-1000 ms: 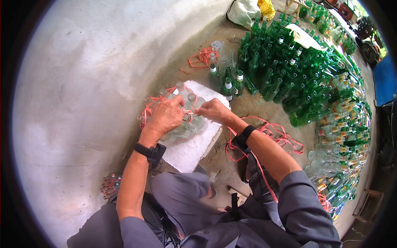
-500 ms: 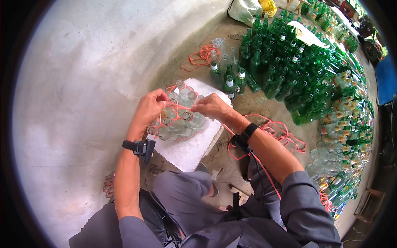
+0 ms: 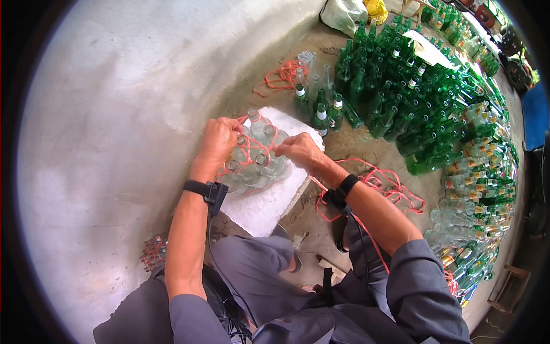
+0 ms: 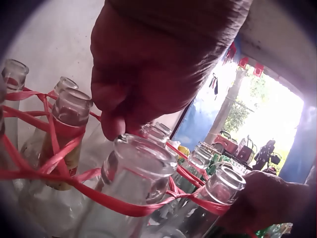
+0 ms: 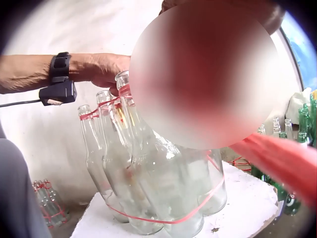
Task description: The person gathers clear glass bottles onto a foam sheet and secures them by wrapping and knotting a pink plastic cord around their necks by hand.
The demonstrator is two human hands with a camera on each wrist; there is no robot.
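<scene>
Clear glass bottles (image 3: 252, 178) stand bunched on a white block (image 3: 252, 212), red strap (image 3: 249, 153) crossing between their necks. At the bunch's left side, my left hand (image 3: 217, 140) has curled fingers pinching strap beside a bottle neck. My right hand (image 3: 301, 150) pinches strap at the bunch's right edge. The left wrist view shows my left hand (image 4: 148, 59) just above a bottle mouth (image 4: 146, 153), strap (image 4: 119, 204) looped round the necks. In the right wrist view, another strap band (image 5: 173, 221) circles the bottles (image 5: 163, 173) low down; a blur covers the upper middle.
Loose red strap (image 3: 384, 183) lies on the floor at right, and another tangle (image 3: 281, 77) beyond the block. Many green bottles (image 3: 395, 92) fill the right side. A strapped bundle (image 3: 154, 252) stands at lower left, and white and yellow sacks (image 3: 344, 16) lie at the top.
My left hand drew back leftward off the bottle tops, stretching strap toward my right hand, then came slightly right and farther from my body. My right hand stayed nearly in place.
</scene>
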